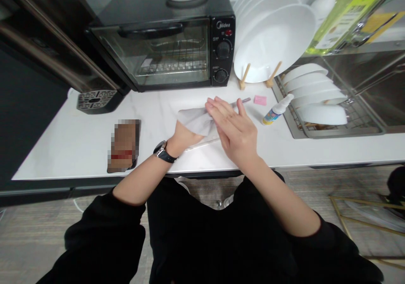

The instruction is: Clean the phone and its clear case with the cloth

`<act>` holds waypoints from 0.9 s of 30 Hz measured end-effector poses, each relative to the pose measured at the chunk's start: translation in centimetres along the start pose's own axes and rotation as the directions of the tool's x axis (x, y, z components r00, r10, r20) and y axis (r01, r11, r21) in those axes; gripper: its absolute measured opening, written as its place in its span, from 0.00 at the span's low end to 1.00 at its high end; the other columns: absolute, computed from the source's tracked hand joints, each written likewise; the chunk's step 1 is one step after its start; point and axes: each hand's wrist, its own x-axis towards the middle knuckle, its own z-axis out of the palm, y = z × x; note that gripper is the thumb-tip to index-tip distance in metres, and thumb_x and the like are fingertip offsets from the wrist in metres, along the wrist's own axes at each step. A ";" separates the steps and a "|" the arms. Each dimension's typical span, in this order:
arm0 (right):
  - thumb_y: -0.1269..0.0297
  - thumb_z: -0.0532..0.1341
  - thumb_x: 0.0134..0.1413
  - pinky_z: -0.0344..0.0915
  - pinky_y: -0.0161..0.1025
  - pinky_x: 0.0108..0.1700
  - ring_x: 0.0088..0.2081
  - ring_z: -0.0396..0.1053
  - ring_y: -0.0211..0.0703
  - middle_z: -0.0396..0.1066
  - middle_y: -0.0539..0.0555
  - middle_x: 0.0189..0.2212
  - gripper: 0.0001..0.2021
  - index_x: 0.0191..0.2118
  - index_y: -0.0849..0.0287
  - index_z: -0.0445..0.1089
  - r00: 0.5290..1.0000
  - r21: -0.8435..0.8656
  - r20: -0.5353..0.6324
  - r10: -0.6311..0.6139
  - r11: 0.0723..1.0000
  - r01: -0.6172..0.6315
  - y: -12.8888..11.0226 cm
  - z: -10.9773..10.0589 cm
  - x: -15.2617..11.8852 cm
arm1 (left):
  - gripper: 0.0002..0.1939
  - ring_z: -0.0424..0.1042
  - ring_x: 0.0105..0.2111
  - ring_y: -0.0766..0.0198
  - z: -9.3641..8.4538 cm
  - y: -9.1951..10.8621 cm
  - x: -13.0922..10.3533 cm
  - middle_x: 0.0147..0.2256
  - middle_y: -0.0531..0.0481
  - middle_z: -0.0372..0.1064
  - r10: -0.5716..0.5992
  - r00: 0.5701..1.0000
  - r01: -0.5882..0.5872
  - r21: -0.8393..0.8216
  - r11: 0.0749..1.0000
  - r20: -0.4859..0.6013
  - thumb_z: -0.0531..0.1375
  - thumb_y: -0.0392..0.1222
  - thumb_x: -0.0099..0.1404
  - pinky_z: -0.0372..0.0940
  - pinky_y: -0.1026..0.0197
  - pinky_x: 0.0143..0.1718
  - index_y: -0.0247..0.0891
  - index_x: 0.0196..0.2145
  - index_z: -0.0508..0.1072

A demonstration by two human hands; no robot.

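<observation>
A thin whitish cloth or tissue point(196, 118) drapes over my left hand point(186, 138) and hides its fingers, so their pose does not show. My right hand point(236, 132) lies on the cloth's right part, its fingers stretched out flat and side by side, with the thumb apart. Below both hands a flat pale edge point(204, 143) shows on the white counter; what it belongs to is covered. The tip of a slim greyish stick-like thing point(246, 100) pokes out beyond my right hand. Close by are a small pink slip point(260, 100) and a white spray bottle point(274, 112).
A black toaster oven point(152, 52) stands behind my hands. White plates point(278, 39) lean in a wooden rack beside it. Bowls point(322, 113) sit in a wire basket over the sink at right. Left on the counter lie a phone-like, pixelated object point(123, 145) and a drip tray point(95, 101).
</observation>
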 end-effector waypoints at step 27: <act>0.51 0.61 0.77 0.82 0.41 0.38 0.35 0.84 0.48 0.85 0.53 0.33 0.19 0.44 0.55 0.87 0.869 0.346 -0.194 0.455 0.861 -0.373 1.8 -1.5 0.8 | 0.14 0.81 0.30 0.68 -2.2 2.8 2.2 0.35 0.54 0.83 0.100 0.987 -0.105 -0.030 0.994 -0.124 0.63 0.54 0.80 0.71 0.66 0.32 0.40 0.48 0.79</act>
